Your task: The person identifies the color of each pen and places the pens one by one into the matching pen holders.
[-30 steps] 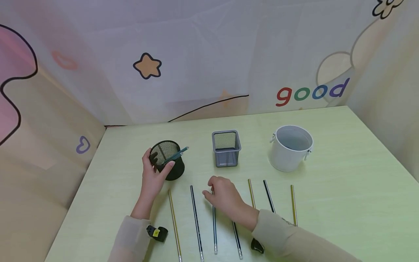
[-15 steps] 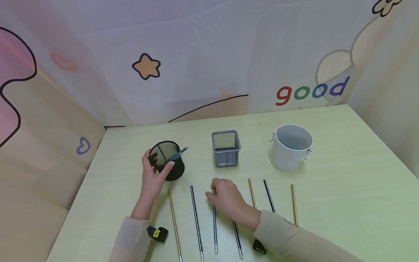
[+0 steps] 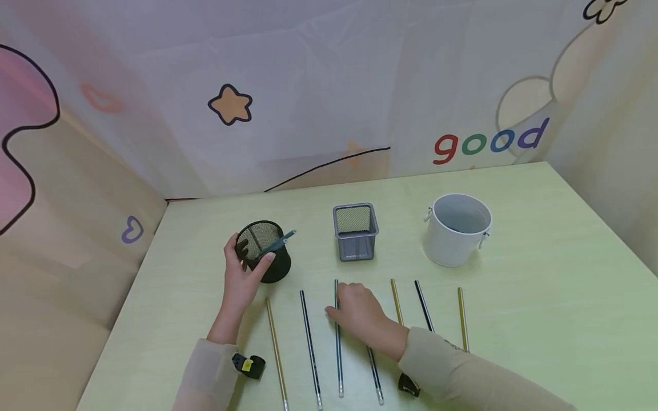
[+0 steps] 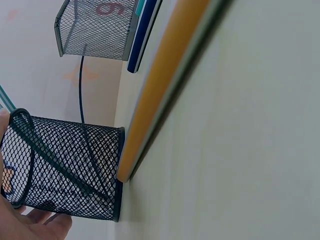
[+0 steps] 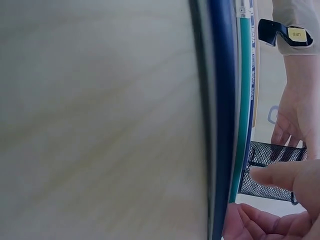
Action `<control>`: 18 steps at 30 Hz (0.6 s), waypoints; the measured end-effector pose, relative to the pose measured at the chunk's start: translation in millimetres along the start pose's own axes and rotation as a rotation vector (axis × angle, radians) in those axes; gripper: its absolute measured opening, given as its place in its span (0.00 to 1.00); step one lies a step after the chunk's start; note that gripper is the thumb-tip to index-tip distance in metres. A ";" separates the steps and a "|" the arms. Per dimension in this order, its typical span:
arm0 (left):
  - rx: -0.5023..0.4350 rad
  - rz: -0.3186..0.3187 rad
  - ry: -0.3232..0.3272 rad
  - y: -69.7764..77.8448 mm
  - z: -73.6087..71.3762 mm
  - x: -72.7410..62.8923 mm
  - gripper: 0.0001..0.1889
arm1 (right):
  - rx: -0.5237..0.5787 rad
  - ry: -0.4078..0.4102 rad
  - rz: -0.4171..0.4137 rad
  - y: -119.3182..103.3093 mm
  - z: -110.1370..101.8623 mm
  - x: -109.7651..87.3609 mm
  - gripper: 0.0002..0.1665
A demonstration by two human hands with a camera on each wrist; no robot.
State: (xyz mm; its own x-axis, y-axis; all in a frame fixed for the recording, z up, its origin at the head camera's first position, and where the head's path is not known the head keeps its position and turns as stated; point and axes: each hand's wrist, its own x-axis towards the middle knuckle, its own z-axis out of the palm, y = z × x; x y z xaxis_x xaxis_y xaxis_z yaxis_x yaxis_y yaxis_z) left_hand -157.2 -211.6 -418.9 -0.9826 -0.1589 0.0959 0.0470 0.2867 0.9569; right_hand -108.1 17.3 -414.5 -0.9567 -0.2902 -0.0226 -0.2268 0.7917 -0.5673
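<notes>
My left hand (image 3: 241,291) grips a black mesh pen cup (image 3: 276,268), thumb on the near side and fingers behind. Two teal pencils (image 3: 272,246) lean inside it, their ends out over the rim. Low over the table, my right hand (image 3: 362,317) is just right of a teal pencil (image 3: 339,354) lying there. In the right wrist view its fingers (image 5: 265,225) are curled at the end of that teal pencil (image 5: 243,100), while the thumb (image 5: 282,175) stands apart from them. A dark blue pencil (image 3: 375,377) lies partly hidden under the right hand.
Left of the teal pencil lie a yellow pencil (image 3: 276,348) and a dark blue one (image 3: 311,348). To the right are more pencils, including a yellow one (image 3: 462,319). Behind stand a grey mesh holder (image 3: 357,248) and a white bucket (image 3: 447,251). A printed cloth hangs at the back.
My right hand has shifted slightly right and toward me, and the far end of the teal pencil now shows beside it. The left hand and the pen cup stay in place.
</notes>
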 end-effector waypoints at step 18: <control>0.028 -0.015 0.006 -1.8 -0.6 2.3 0.46 | -0.004 -0.061 0.056 4.3 4.0 5.4 0.30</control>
State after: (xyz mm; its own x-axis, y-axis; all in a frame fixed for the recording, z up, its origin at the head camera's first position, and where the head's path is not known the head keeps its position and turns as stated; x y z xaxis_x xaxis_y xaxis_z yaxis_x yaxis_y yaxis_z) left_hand -159.4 -213.1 -420.2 -0.9821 -0.1691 0.0829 0.0266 0.3109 0.9501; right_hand -113.5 17.0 -420.3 -0.9550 -0.2775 -0.1048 -0.1737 0.8095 -0.5608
